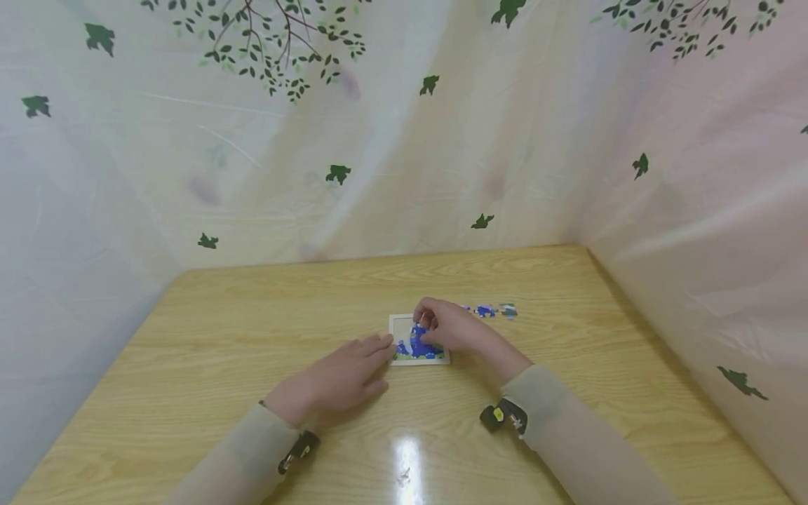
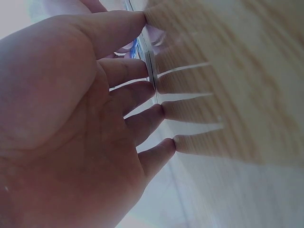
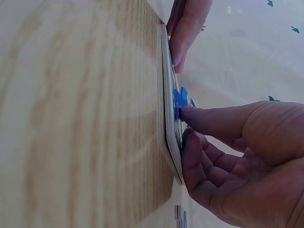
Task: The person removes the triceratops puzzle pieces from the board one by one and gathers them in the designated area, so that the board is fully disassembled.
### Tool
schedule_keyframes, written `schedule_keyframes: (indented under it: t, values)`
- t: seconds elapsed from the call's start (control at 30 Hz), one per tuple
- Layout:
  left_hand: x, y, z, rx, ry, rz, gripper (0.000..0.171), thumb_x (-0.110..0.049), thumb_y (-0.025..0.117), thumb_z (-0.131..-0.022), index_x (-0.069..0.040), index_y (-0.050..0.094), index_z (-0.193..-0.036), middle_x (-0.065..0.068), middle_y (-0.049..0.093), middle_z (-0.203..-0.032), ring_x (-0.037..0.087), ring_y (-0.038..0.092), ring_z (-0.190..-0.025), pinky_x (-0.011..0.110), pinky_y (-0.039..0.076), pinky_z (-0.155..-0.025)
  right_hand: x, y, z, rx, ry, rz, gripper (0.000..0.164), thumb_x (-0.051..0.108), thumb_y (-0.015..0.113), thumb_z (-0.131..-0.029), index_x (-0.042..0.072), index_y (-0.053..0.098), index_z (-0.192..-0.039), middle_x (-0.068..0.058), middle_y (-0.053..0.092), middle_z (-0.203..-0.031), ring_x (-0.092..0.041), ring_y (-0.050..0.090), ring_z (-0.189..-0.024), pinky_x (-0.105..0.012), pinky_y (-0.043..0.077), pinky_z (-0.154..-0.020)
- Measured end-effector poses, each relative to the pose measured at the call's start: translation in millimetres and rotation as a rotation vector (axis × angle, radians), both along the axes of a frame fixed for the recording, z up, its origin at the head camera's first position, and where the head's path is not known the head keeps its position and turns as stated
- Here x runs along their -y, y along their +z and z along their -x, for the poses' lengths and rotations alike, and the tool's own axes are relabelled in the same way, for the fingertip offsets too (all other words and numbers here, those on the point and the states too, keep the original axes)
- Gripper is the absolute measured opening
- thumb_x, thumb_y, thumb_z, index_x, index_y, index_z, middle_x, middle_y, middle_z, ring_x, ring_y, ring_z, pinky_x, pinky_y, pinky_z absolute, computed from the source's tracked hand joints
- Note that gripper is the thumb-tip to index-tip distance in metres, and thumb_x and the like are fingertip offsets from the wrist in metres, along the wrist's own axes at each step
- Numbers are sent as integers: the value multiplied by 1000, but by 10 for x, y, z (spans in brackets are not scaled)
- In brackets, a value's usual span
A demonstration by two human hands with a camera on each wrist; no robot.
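A small jigsaw puzzle in a white-rimmed tray (image 1: 413, 362) lies on the table, partly filled with blue and green picture pieces. My left hand (image 1: 344, 373) lies with fingers extended, its fingertips touching the tray's left side. In the left wrist view, the left hand (image 2: 61, 104) shows its palm, fingertips down on the table and tray edge. Over the tray's right part, my right hand (image 1: 453, 327) pinches a blue puzzle piece (image 3: 179, 99) between thumb and curled fingers. The fingers hide part of the puzzle and of that piece.
Loose puzzle pieces (image 1: 485, 311) lie in a row on the wooden table (image 1: 278, 301), behind and right of the tray, partly hidden by the right hand. A white curtain (image 1: 391, 140) with leaf prints stands behind the table and along its sides.
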State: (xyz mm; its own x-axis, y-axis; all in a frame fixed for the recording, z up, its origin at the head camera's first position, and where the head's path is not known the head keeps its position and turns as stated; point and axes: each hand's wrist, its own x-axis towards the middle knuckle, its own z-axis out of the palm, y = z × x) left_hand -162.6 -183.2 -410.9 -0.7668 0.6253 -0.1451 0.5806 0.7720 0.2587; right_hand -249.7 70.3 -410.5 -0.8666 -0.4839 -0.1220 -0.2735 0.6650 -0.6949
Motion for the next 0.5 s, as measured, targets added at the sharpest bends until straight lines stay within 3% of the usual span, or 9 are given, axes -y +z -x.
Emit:
schedule_keyframes:
  t: [0.27,0.5]
  values:
    - [-1,-2,-2,1,-2,-3,65,-34,57,-116,-4,38,-171,15,30,-179,39,26,-166,59,21,-135,-36,-33,40,27,21,49,22,3,78,-102,14,70,-119,-4,64,-101,-21,60,-92,-33,54,-79]
    - [6,-22,7,-6,-3,-2,66,-34,57,-116,-5,37,-171,14,29,-180,39,26,-166,59,21,-135,-83,-23,62,51,58,111,17,2,75,-104,16,71,-114,-4,64,-102,-21,61,-96,-35,55,-84]
